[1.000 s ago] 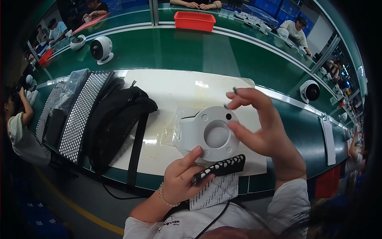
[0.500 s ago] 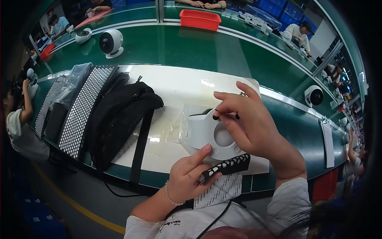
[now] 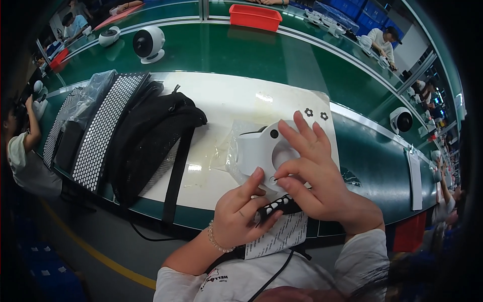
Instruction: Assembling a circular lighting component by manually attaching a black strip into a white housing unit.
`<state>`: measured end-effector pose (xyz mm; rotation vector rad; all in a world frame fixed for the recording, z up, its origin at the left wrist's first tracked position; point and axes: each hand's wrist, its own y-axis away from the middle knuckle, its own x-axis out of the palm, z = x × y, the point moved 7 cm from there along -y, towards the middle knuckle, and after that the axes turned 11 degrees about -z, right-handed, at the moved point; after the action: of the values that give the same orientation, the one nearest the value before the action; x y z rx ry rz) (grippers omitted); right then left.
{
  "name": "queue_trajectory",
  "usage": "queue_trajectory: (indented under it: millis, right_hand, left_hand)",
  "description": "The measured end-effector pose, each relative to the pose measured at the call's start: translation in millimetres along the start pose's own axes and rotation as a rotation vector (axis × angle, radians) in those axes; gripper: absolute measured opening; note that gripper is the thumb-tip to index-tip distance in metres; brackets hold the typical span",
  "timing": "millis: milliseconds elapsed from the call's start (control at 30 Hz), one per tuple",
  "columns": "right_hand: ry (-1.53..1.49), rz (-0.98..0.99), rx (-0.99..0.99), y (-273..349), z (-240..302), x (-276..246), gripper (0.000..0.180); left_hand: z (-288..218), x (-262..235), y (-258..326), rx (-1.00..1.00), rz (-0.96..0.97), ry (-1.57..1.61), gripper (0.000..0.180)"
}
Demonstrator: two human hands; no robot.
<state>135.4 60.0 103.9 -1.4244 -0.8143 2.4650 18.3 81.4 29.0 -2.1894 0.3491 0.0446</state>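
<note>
A white plastic housing (image 3: 251, 156) with a large round opening lies in front of me on clear plastic film. One black round pad (image 3: 274, 134) sits on its upper part. My left hand (image 3: 240, 214) holds a black strip with round white holes (image 3: 282, 205) at the housing's near edge, its index finger reaching up to the housing. Over the housing's lower right, my right hand (image 3: 317, 186) pinches a small black pad (image 3: 276, 179), mostly hidden by the fingertips, at a round recess. The other fingers of that hand are spread upward.
Left on the white board (image 3: 236, 93) lie a black mesh bag (image 3: 156, 136) and perforated strips (image 3: 108, 131). Two black flower-shaped pieces (image 3: 316, 114) lie at the board's upper right. White cameras (image 3: 149, 44) and a red bin (image 3: 255, 17) stand beyond; co-workers sit around.
My right hand has moved down from the housing's upper part to its lower recess, uncovering a black pad up there and the flower-shaped pieces. My left hand stays about where it was.
</note>
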Motion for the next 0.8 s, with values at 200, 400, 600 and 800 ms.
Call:
queue_trajectory:
  millis: [200,400,600,800]
  right_hand:
    - [0.03,0.024,-0.026,5,2,7,0.005]
    - [0.285,-0.118,-0.259,24,16,6,0.016]
    - [0.305,-0.123,-0.204,37,8,5,0.023]
    - [0.143,-0.252,-0.196,51,7,-3,0.024]
  left_hand:
    - [1,1,1,0.002,0.013,0.002,0.025]
    - [2,-1,0,0.027,0.001,-0.036,0.027]
    - [3,-2,-2,-0.023,0.001,0.022,0.025]
    - [3,-3,-3,-0.014,0.02,0.068,0.028]
